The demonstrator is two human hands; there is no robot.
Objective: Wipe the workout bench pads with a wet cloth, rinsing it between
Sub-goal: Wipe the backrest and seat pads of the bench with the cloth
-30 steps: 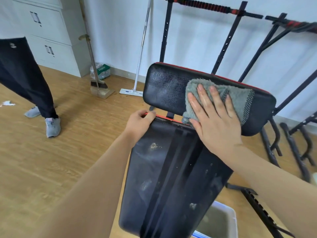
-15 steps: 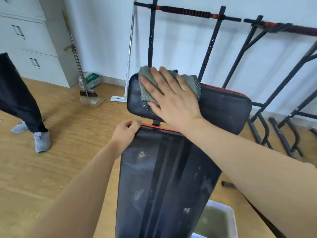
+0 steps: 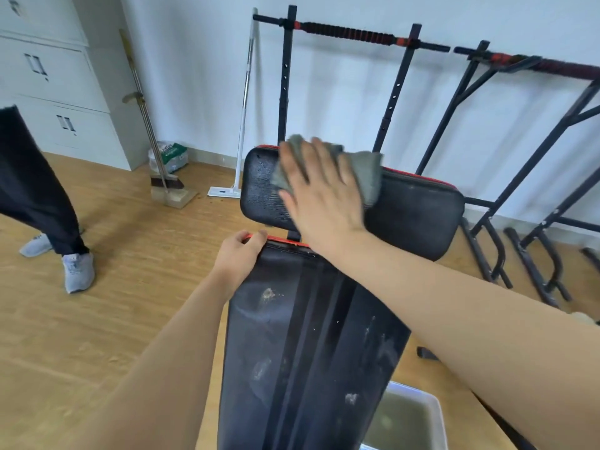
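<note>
Obs., standing by the bench:

- Right hand: flat on the grey cloth, fingers straight and spread. Grip open; the palm presses the cloth, nothing is curled round it. Hand and cloth are both blurred.
- Cloth: lies against the upper pad, on its left half near the top red-piped edge. One corner sticks up above the pad's rim; another part shows to the right of the hand.
- Upper pad: black, tilted, set crosswise beyond the long pad. Its left end shows a streaky sheen.
- Left hand: grip closed on the long pad's top left corner, fingers curled over the red edge.
- Long pad: black with lengthwise seams. It carries pale, dusty smears in several spots, near the top left, mid-left and along the right side.
- Tub: white, on the wood floor beside the long pad's right edge, holding murky greenish water.
- Surroundings: black pull-up racks with red-and-black grips stand along the white wall. A flat mop leans on the wall. A broom with dustpan stands by a grey cabinet, a small bag just behind it.
- A second person's dark trouser legs and grey shoes are at the left, well apart from the bench.
</note>
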